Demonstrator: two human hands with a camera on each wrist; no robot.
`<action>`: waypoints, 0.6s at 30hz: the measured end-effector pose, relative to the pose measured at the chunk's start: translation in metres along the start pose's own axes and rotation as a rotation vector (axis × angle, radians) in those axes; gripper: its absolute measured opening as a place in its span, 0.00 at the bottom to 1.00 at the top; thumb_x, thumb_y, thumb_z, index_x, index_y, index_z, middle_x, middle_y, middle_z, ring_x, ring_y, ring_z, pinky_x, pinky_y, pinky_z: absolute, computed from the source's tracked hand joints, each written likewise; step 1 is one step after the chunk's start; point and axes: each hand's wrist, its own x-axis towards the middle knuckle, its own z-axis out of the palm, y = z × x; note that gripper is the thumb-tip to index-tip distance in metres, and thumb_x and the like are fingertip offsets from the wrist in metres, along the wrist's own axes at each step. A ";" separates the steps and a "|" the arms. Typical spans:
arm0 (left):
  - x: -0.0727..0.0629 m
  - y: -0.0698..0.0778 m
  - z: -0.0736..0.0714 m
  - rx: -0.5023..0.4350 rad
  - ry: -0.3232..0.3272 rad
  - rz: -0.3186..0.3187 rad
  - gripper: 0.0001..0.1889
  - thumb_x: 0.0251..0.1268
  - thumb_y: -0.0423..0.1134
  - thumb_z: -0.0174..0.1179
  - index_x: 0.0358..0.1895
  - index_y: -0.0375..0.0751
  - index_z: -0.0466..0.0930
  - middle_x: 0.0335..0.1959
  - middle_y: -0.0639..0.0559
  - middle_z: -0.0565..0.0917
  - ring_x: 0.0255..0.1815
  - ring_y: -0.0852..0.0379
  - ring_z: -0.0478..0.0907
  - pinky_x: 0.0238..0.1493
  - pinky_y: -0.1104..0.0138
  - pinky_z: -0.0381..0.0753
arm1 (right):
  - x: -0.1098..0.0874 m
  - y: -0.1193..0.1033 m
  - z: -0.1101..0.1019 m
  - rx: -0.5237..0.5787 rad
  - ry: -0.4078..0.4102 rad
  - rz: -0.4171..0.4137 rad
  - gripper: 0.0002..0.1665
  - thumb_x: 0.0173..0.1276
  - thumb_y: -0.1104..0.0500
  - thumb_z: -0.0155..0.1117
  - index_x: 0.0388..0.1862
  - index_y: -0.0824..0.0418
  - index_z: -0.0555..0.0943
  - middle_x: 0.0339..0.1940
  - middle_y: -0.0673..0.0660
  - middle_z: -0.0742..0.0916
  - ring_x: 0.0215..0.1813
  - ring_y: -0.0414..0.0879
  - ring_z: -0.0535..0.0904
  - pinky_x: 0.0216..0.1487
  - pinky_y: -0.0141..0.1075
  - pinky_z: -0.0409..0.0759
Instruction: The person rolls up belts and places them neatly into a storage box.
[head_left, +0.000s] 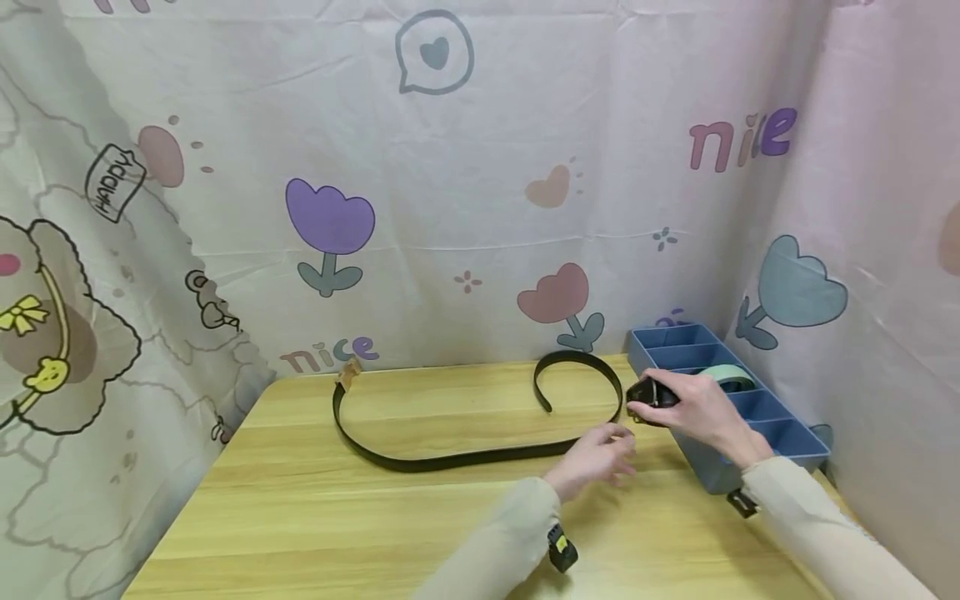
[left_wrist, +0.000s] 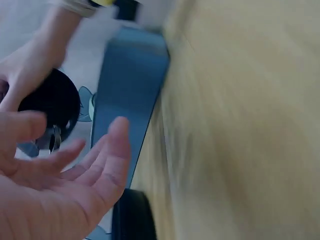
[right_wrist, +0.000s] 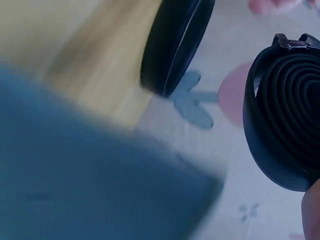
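My right hand (head_left: pixel 703 408) grips a tightly coiled black belt (head_left: pixel 649 400) in front of the blue box's near-left side. In the right wrist view the coil (right_wrist: pixel 292 110) shows its spiral layers, with a metal buckle at its outer edge. My left hand (head_left: pixel 596 460) holds nothing; its fingers are loosely bent, palm turned toward the coil in the left wrist view. A second black belt (head_left: pixel 457 460) lies uncoiled on the table, standing on its edge. Its gold-coloured buckle (head_left: pixel 348 375) is at the far left, and its other end curls round at the back right, just beyond my left hand.
A blue divided box (head_left: pixel 693 457) stands at the table's right side, under my right forearm. One compartment holds a pale green rolled strap (head_left: pixel 727 375). Behind the wooden table (head_left: pixel 300 517) hangs a printed curtain (head_left: pixel 450 208), which also closes both sides.
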 end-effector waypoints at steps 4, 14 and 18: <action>0.002 0.000 0.009 0.448 -0.027 0.109 0.18 0.73 0.49 0.53 0.58 0.45 0.78 0.48 0.50 0.85 0.41 0.59 0.83 0.40 0.67 0.81 | -0.008 0.015 -0.024 -0.091 -0.051 0.011 0.26 0.39 0.53 0.83 0.39 0.58 0.84 0.22 0.49 0.84 0.19 0.31 0.70 0.18 0.23 0.67; 0.011 0.010 0.037 1.199 -0.097 0.381 0.29 0.73 0.55 0.51 0.75 0.57 0.59 0.68 0.58 0.72 0.65 0.65 0.71 0.62 0.74 0.70 | -0.033 0.054 -0.050 -0.213 -0.120 0.123 0.28 0.40 0.52 0.82 0.40 0.63 0.84 0.18 0.49 0.82 0.15 0.28 0.64 0.16 0.24 0.65; 0.016 0.012 0.050 1.293 -0.102 0.406 0.32 0.73 0.54 0.50 0.77 0.64 0.52 0.71 0.56 0.68 0.68 0.63 0.70 0.64 0.71 0.71 | -0.037 0.062 -0.049 -0.224 -0.145 0.160 0.28 0.40 0.53 0.81 0.41 0.64 0.84 0.16 0.47 0.79 0.15 0.27 0.62 0.15 0.25 0.65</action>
